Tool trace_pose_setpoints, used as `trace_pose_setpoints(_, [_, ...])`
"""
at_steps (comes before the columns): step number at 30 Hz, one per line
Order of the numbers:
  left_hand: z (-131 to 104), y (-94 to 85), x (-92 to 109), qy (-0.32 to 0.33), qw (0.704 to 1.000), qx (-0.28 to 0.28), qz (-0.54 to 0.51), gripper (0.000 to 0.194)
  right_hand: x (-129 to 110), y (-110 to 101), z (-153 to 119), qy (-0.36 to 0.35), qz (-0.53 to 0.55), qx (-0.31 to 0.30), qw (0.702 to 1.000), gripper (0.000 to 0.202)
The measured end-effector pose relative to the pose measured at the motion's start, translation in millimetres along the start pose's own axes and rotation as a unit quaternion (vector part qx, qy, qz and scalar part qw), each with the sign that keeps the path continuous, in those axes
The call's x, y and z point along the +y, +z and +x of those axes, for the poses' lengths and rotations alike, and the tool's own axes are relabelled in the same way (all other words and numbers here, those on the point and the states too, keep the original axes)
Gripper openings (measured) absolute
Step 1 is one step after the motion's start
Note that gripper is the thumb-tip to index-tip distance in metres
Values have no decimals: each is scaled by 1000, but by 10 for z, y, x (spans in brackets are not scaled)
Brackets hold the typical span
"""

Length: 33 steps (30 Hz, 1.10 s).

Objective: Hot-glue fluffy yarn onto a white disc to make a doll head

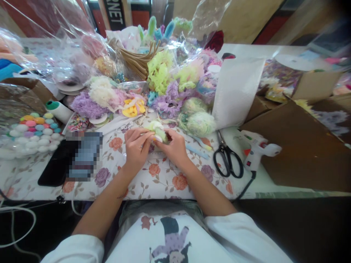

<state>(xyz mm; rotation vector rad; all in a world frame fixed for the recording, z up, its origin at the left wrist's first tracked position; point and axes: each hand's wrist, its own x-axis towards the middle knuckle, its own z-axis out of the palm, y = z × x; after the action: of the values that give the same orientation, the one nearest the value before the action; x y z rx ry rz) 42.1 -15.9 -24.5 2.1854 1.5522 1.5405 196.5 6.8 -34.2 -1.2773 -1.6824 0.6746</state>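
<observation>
Pale green-and-white soft bundle (157,126) — over the middle of the flower-print counter (164,190), between left hand (137,148) and right hand (176,148). Grip: fingertips of both pinch its edges. Degree of completion: cannot tell, fingers cover part. Black-handled metal scissors (225,149) and white glue gun (252,157) lie right — neither in hand.

The person wears a white shirt (131,244) with short, wide sleeves, seen at the bottom of the frame. On its front there is a printed picture (172,241): a figure with black hair, a purple top with dark dots and dark grey-green lower clothes. Beside this figure is a small reddish-brown shape (147,222). Both forearms are without sleeves.
</observation>
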Motion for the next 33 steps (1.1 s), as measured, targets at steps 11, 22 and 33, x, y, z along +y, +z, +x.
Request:
trace_pose_setpoints(11, [-45,9,56,61,998,28,19,28,-37,-35,47,9,58,36,998,33])
trace_pose_setpoints(22, [-54,36,83,76,995,24,63,23,14,16,-5,-5,33,51,998,36])
trace_pose_setpoints(33, [-23,9,75,26,999,2,32,24,-8,-12,3,-5,34,29,999,35])
